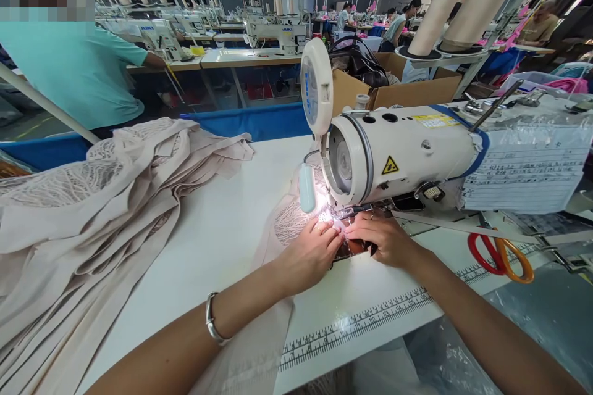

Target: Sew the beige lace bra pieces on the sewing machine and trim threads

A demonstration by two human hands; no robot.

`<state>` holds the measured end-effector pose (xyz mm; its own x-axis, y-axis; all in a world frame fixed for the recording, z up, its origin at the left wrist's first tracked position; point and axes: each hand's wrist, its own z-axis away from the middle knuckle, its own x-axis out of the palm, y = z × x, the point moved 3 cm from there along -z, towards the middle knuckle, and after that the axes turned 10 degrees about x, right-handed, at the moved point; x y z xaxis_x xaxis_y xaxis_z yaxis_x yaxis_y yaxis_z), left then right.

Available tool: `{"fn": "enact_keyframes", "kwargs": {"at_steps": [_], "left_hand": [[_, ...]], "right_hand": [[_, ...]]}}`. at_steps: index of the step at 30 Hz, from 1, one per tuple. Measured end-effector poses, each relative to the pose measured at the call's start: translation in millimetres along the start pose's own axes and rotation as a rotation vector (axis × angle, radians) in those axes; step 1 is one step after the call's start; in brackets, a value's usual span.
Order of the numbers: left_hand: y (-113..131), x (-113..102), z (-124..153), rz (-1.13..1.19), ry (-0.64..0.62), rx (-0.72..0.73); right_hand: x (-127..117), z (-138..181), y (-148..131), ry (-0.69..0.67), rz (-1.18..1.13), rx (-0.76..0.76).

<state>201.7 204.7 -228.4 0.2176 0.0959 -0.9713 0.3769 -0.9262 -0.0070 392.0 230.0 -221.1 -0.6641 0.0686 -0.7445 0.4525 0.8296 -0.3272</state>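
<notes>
Pale pink lace fabric [288, 222] lies on the white sewing table and runs under the lit needle area of a sewing machine [403, 148]. My left hand [308, 253] is closed on the fabric just left of the needle, its fingers bent and held together. From the right, my right hand [384, 237] meets it, thumb and fingertips pinching the fabric edge beside the presser foot. The fingertips of both hands almost touch. Glare and the hands hide the needle and the exact seam.
A heap of pale pink fabric pieces [152, 173] covers the table's left side. Scissors with red and orange handles [509, 256] lie at the right, near a printed ruler [365, 315]. Thread cones [433, 24] stand behind. A co-worker in a teal shirt [69, 74] is at the left.
</notes>
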Motion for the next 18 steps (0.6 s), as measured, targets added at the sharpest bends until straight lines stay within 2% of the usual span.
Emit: {"fn": "enact_keyframes", "kwargs": {"at_steps": [10,18], "left_hand": [[-18.6,2.0,6.7,0.06,0.05,-0.015],[-37.0,1.4,7.9,0.143,0.061,-0.035]], "right_hand": [[-0.3,0.4,1.8,-0.06,0.107,0.067],[-1.5,-0.1,1.9,-0.022,0.157,0.11]]}}
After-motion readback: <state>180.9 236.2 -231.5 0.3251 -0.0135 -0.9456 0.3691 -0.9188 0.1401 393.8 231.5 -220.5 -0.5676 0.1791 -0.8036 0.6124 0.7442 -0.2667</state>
